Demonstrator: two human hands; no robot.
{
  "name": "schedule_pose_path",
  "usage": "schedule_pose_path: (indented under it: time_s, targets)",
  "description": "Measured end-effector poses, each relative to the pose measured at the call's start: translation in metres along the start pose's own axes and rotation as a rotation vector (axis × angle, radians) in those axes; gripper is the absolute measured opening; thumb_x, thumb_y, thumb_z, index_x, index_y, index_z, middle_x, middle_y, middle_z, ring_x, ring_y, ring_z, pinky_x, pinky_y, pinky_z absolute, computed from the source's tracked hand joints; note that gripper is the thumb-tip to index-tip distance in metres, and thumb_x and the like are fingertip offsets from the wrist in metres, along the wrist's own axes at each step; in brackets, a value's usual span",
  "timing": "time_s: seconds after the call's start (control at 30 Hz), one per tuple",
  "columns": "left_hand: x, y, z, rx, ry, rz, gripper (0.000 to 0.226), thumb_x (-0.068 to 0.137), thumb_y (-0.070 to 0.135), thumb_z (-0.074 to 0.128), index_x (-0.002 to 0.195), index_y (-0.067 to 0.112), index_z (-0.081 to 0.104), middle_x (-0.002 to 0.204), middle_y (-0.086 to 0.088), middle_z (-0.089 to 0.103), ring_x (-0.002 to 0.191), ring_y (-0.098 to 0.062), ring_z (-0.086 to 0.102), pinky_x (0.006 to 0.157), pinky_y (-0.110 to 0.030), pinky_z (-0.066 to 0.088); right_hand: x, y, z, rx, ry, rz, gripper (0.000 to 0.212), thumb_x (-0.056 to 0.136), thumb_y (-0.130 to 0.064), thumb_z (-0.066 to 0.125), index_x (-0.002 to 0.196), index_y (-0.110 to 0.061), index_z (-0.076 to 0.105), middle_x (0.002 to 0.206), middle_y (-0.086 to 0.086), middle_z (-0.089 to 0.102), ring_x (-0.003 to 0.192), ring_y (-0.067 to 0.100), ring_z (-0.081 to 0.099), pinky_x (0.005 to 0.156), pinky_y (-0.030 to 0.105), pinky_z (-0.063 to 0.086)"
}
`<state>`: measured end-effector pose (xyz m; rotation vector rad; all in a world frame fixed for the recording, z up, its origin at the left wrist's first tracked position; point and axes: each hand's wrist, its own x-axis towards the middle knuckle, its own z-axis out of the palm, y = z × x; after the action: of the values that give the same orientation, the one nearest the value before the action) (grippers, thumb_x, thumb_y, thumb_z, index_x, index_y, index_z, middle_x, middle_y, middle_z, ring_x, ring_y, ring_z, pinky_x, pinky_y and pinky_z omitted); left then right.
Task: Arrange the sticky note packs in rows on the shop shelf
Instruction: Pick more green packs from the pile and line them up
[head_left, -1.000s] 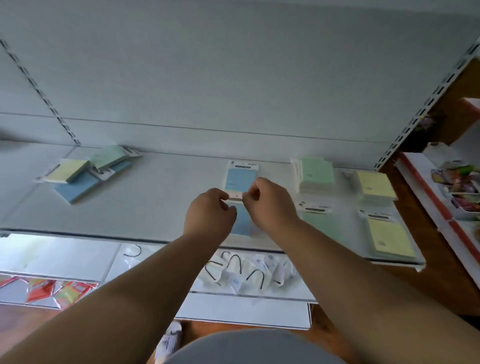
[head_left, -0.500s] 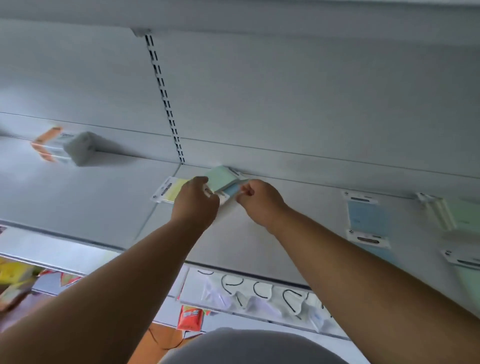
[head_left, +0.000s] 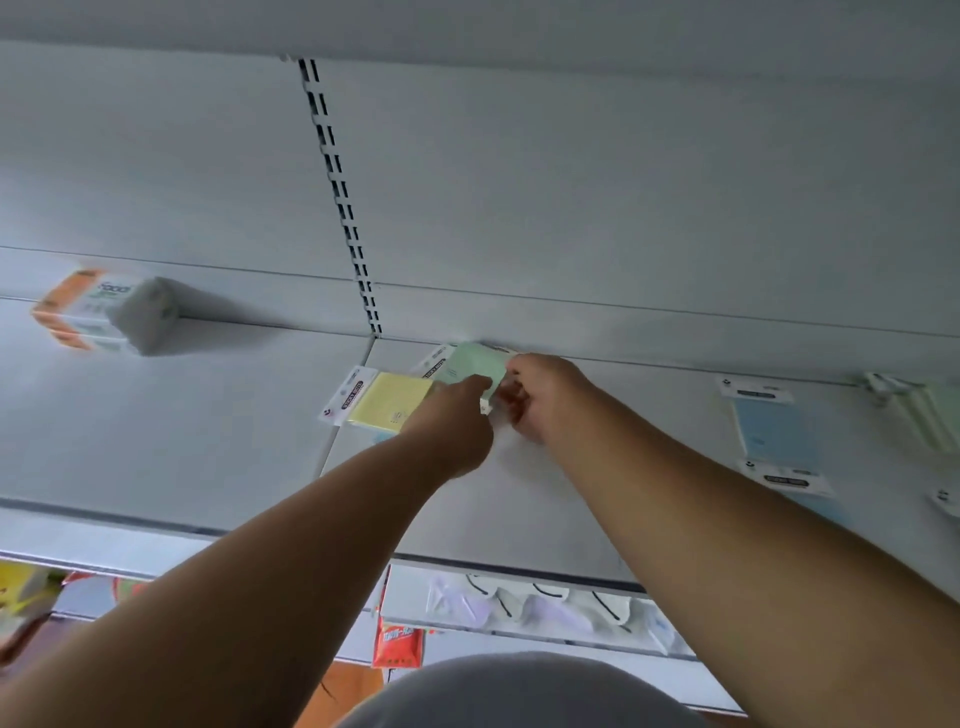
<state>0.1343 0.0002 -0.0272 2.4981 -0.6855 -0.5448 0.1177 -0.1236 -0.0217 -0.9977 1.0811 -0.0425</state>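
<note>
A loose pile of sticky note packs lies at the back of the grey shelf (head_left: 519, 499), near the slotted upright. A green pack (head_left: 475, 364) sits on top and a yellow pack (head_left: 387, 402) lies to its left. My left hand (head_left: 457, 426) and my right hand (head_left: 540, 395) meet over the pile, each pinching an edge of the green pack. What lies under my hands is hidden. Far right, a blue pack (head_left: 774, 426) lies flat, with another blue pack's header (head_left: 787, 478) in front of it.
A white and orange box (head_left: 106, 312) lies on the neighbouring shelf at the left. Upright green packs (head_left: 930, 415) stand at the right edge. The slotted upright (head_left: 343, 208) runs up the back panel. Lower shelves hold small packets with black hooks (head_left: 545, 605).
My view and both hands have swung left, away from the blue packs in the row to the loose pile by the upright. My fingers have closed on the green pack.
</note>
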Motion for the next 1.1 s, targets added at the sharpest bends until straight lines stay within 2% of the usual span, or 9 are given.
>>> schedule_pose_path:
  time_s: [0.13, 0.23, 0.37, 0.53, 0.73, 0.8, 0.9, 0.97, 1.1]
  targets:
    - [-0.002, -0.003, 0.000, -0.158, -0.002, 0.024, 0.060, 0.088, 0.003, 0.043, 0.142, 0.026, 0.034, 0.144, 0.005, 0.048, 0.096, -0.031, 0.067, 0.066, -0.032, 0.057, 0.007, -0.003, 0.005, -0.009, 0.026, 0.035, 0.009, 0.086, -0.010, 0.064, 0.080, -0.013, 0.057, 0.062, 0.004, 0.049, 0.046, 0.013, 0.043, 0.038, 0.013, 0.036]
    - [-0.003, -0.004, -0.003, -0.222, -0.014, 0.032, 0.062, 0.087, -0.003, 0.046, 0.141, 0.024, 0.034, 0.144, 0.010, 0.049, 0.099, -0.032, 0.067, 0.072, -0.036, 0.058, 0.015, -0.004, 0.002, -0.107, 0.067, -0.007, 0.017, 0.081, -0.014, 0.073, 0.072, -0.013, 0.059, 0.059, 0.002, 0.048, 0.044, 0.012, 0.041, 0.042, 0.019, 0.033]
    - [-0.003, -0.008, -0.004, -0.436, -0.007, -0.017, 0.054, 0.089, -0.003, 0.037, 0.135, 0.026, 0.040, 0.138, 0.015, 0.052, 0.059, -0.025, 0.067, 0.056, -0.033, 0.057, 0.022, -0.004, 0.001, -0.220, 0.089, -0.090, 0.020, 0.078, -0.019, 0.078, 0.070, -0.012, 0.060, 0.062, 0.002, 0.053, 0.044, 0.012, 0.042, 0.041, 0.022, 0.030]
    - [-0.005, -0.009, -0.002, -0.546, 0.029, -0.025, 0.047, 0.091, -0.004, 0.037, 0.128, 0.023, 0.047, 0.130, 0.016, 0.055, 0.051, -0.021, 0.062, 0.059, -0.036, 0.057, 0.024, -0.004, -0.004, -0.236, 0.068, -0.107, 0.017, 0.080, -0.007, 0.072, 0.068, -0.009, 0.060, 0.064, 0.005, 0.057, 0.042, 0.010, 0.042, 0.037, 0.018, 0.029]
    - [0.001, -0.005, -0.001, -0.498, 0.281, -0.139, 0.032, 0.088, 0.028, 0.048, 0.118, 0.027, 0.059, 0.113, 0.007, 0.068, 0.087, -0.021, 0.070, 0.083, -0.044, 0.057, 0.006, 0.003, -0.025, -0.134, 0.069, -0.163, 0.016, 0.076, -0.002, 0.062, 0.064, -0.009, 0.054, 0.057, 0.008, 0.050, 0.036, 0.012, 0.036, 0.037, 0.015, 0.024]
    - [0.000, 0.008, 0.002, -0.537, 0.209, -0.183, 0.032, 0.089, 0.033, 0.047, 0.118, 0.025, 0.058, 0.100, 0.001, 0.070, 0.079, -0.024, 0.070, 0.076, -0.041, 0.059, -0.006, 0.003, -0.043, -0.069, 0.011, -0.158, 0.022, 0.079, 0.000, 0.058, 0.061, -0.012, 0.050, 0.055, 0.005, 0.046, 0.037, 0.012, 0.034, 0.042, 0.018, 0.023]
    - [-0.006, 0.033, 0.018, -0.646, 0.139, -0.160, 0.025, 0.092, 0.014, 0.054, 0.117, 0.017, 0.057, 0.077, 0.003, 0.064, 0.058, -0.020, 0.063, 0.065, -0.041, 0.061, -0.021, 0.003, -0.082, -0.018, -0.034, -0.184, 0.020, 0.082, -0.001, 0.055, 0.068, -0.015, 0.055, 0.062, 0.004, 0.049, 0.043, 0.013, 0.037, 0.044, 0.020, 0.031]
    - [-0.012, 0.048, 0.032, -0.605, 0.119, -0.077, 0.028, 0.087, 0.015, 0.060, 0.114, 0.021, 0.058, 0.076, 0.004, 0.065, 0.062, -0.021, 0.066, 0.065, -0.046, 0.060, -0.030, 0.005, -0.112, -0.090, 0.013, -0.258, 0.012, 0.085, -0.006, 0.059, 0.079, -0.016, 0.060, 0.074, 0.007, 0.055, 0.047, 0.015, 0.039, 0.046, 0.023, 0.034]
    - [-0.030, 0.087, 0.064, -0.439, -0.023, 0.085, 0.026, 0.081, 0.023, 0.068, 0.103, 0.030, 0.056, 0.082, 0.006, 0.068, 0.070, -0.021, 0.067, 0.061, -0.036, 0.059, -0.045, 0.010, -0.182, -0.258, 0.214, -0.489, 0.013, 0.085, -0.018, 0.069, 0.087, -0.017, 0.057, 0.076, 0.008, 0.056, 0.050, 0.018, 0.041, 0.047, 0.027, 0.035]
